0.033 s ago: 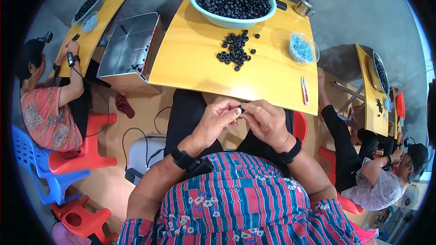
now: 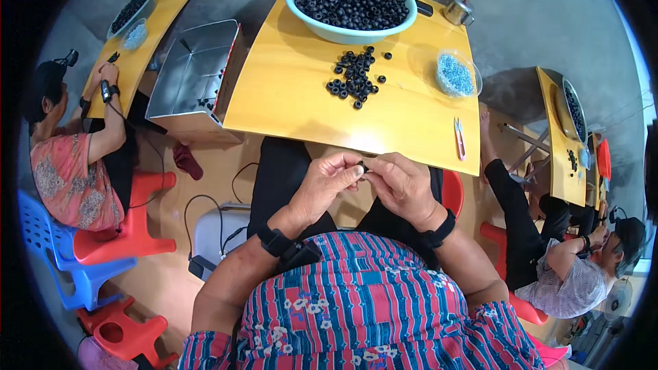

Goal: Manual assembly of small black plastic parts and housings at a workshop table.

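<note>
My left hand point(image 2: 321, 186) and my right hand point(image 2: 403, 183) meet just off the table's near edge, above my lap. Between their fingertips is a small black ring-shaped piece point(image 2: 362, 164), mostly covered by the fingers. Both hands pinch it, thumbs against forefingers. A loose pile of black ring-shaped pieces point(image 2: 356, 75) lies on the yellow table point(image 2: 288, 99) ahead of the hands. Behind the pile, a pale green basin point(image 2: 329, 30) is heaped with the same pieces. To the right stand a clear bowl of small bluish bits point(image 2: 455, 74) and thread snips point(image 2: 460, 138).
An open box point(image 2: 195, 72) with a few black pieces stands left of the table. A metal cup point(image 2: 458, 9) is at the far right corner. One person point(image 2: 82, 157) works at a left table, another point(image 2: 576, 260) sits at the right. A red stool point(image 2: 127, 219) is to the left.
</note>
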Demonstrator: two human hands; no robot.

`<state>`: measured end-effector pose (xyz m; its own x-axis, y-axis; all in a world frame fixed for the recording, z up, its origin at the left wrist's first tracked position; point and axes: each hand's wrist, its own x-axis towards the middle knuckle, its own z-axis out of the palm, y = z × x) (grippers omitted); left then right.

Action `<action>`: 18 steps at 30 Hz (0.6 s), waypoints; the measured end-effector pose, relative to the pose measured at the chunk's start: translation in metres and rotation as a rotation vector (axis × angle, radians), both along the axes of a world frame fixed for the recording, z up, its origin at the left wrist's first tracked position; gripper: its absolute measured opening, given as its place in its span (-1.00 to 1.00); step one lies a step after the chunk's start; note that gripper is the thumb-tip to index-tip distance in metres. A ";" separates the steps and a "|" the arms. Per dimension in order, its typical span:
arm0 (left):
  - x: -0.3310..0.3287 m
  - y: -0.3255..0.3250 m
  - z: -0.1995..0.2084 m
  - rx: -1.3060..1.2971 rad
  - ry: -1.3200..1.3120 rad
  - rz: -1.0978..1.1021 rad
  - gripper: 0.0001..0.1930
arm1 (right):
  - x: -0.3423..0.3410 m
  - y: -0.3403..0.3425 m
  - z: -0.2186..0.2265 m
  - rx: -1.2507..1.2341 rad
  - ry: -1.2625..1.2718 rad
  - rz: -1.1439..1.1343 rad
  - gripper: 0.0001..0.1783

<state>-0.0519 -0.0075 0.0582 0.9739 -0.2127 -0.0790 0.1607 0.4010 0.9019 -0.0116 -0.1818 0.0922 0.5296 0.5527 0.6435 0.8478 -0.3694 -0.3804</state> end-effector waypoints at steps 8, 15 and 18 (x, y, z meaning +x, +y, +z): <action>0.018 0.007 -0.004 0.102 -0.061 0.000 -0.87 | 0.026 -0.001 0.009 -0.053 0.249 0.090 -0.72; 0.023 0.008 -0.011 0.041 0.018 -0.019 -0.88 | 0.115 0.007 0.009 -0.059 0.169 -0.166 -0.83; 0.026 0.008 -0.007 0.048 0.046 -0.027 -0.88 | 0.149 0.014 0.005 -0.120 0.138 -0.234 -0.83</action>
<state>-0.0259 0.0006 0.0517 0.9629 -0.2337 -0.1347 0.2129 0.3520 0.9115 0.1369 -0.1683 0.0968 0.7295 0.4735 0.4935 0.6777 -0.5979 -0.4281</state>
